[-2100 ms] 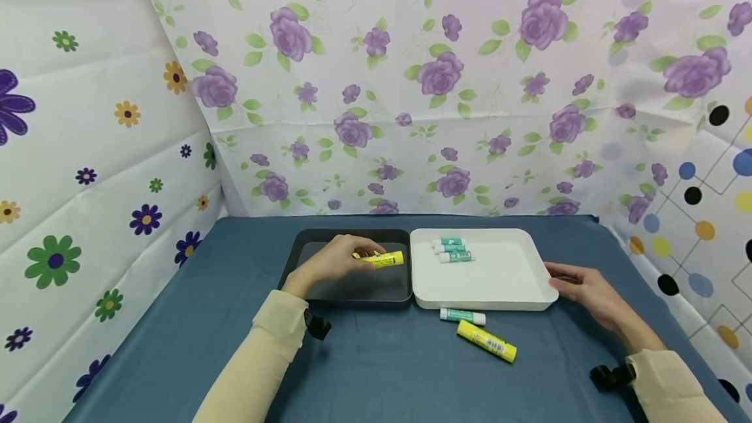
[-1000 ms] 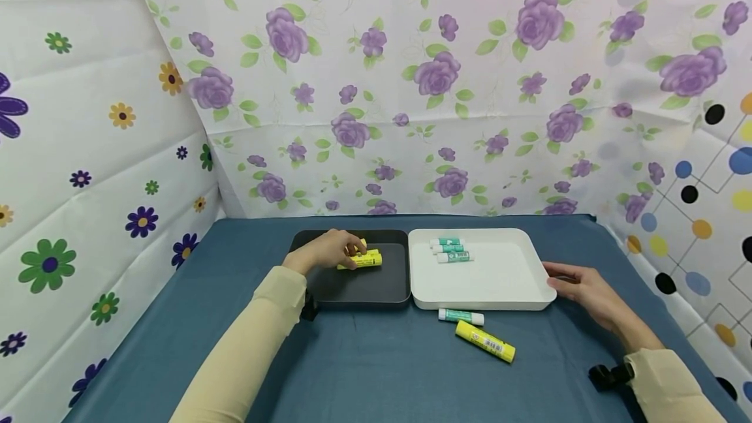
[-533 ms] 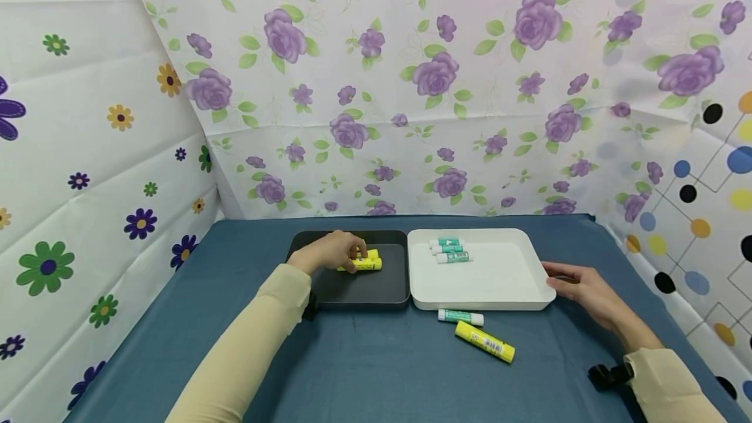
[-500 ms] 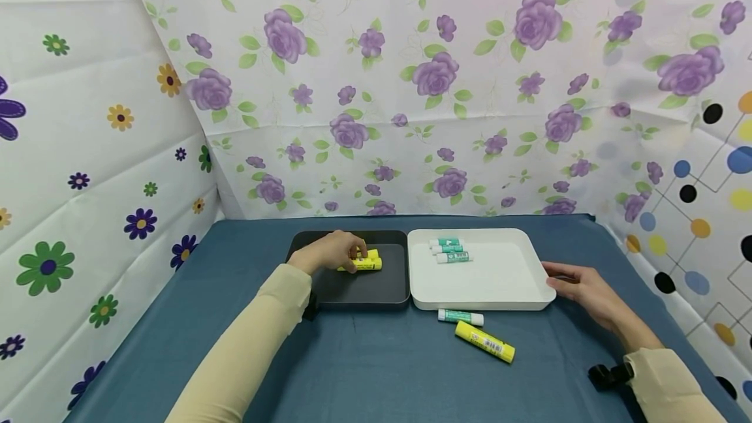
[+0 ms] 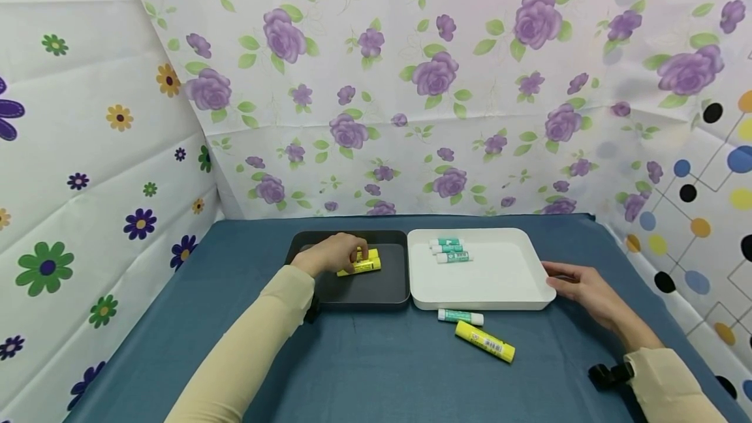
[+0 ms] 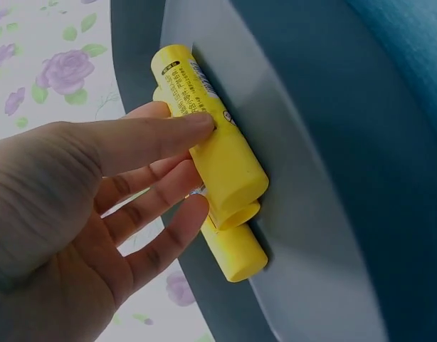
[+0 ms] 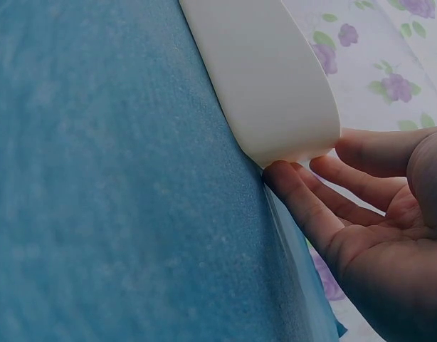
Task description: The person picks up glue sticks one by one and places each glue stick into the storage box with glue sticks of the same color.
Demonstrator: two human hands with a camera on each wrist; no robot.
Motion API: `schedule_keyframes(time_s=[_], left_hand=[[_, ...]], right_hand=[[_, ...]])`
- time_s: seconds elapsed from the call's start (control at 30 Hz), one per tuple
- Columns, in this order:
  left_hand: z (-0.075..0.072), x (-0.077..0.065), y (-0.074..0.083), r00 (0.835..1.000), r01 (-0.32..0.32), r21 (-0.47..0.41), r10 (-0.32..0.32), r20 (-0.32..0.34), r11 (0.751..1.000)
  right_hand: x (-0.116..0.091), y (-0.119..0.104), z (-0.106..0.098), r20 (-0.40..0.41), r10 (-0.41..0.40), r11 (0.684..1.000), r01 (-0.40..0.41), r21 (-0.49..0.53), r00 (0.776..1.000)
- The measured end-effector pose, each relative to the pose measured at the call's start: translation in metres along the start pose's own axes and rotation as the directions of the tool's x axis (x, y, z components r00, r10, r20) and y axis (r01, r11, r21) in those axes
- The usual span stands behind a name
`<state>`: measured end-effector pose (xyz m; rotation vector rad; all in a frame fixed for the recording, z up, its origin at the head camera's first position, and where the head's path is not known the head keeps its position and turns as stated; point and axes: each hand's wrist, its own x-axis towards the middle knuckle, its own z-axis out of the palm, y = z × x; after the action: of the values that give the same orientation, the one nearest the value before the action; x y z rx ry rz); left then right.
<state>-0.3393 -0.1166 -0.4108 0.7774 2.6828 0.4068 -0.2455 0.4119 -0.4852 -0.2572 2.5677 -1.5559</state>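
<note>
My left hand [image 5: 330, 256] is low over the black tray [image 5: 376, 289], pinching a yellow glue stick [image 6: 229, 164] with the thumb on its near side. More yellow glue sticks [image 6: 236, 255] lie right behind it in the tray, partly hidden by the hand and the held stick. To the right, my right hand [image 5: 593, 292] touches the outer wall of the white tray [image 5: 487, 286] with its fingertips, the fingers loosely extended. In the right wrist view they meet the tray's end beside the blue cloth.
Three green-and-white sticks [image 5: 451, 257] lie in the white tray, which stands against the black one. In front, on the blue cloth [image 5: 382, 371], are another green-and-white stick [image 5: 461, 317] and a yellow glue stick [image 5: 485, 343]. Flowered sheets [image 5: 376, 83] hang behind and beside the table.
My left hand has carried the yellow glue stick leftward and down to the others in the black tray, and its stick has since tilted slightly. My right hand has stayed at the white tray.
</note>
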Motion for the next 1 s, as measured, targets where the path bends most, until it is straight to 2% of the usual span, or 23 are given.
schedule_keyframes(time_s=[0.37,0.57,0.77,0.93,1.0], left_hand=[[-0.006,-0.001,0.003,1.000,-0.008,-0.033,0.007,-0.018,0.999],[-0.006,-0.001,0.005,0.999,-0.032,-0.063,0.030,-0.045,0.997],[-0.003,-0.004,0.014,0.987,-0.131,-0.124,0.119,-0.105,0.984],[0.002,-0.007,0.030,0.957,-0.252,-0.161,0.220,-0.190,0.954],[0.004,-0.010,0.039,0.946,-0.285,-0.198,0.242,-0.218,0.938]], right_hand=[[0.000,-0.001,0.000,0.008,0.015,1.000,-0.015,0.012,1.000],[0.001,-0.002,0.000,0.012,0.017,1.000,-0.017,0.015,1.000],[0.001,-0.003,0.001,0.004,0.025,1.000,-0.025,0.007,1.000],[0.001,-0.002,0.001,0.000,0.028,1.000,-0.028,-0.002,1.000],[0.001,-0.001,0.001,-0.002,0.028,1.000,-0.028,-0.005,1.000]])
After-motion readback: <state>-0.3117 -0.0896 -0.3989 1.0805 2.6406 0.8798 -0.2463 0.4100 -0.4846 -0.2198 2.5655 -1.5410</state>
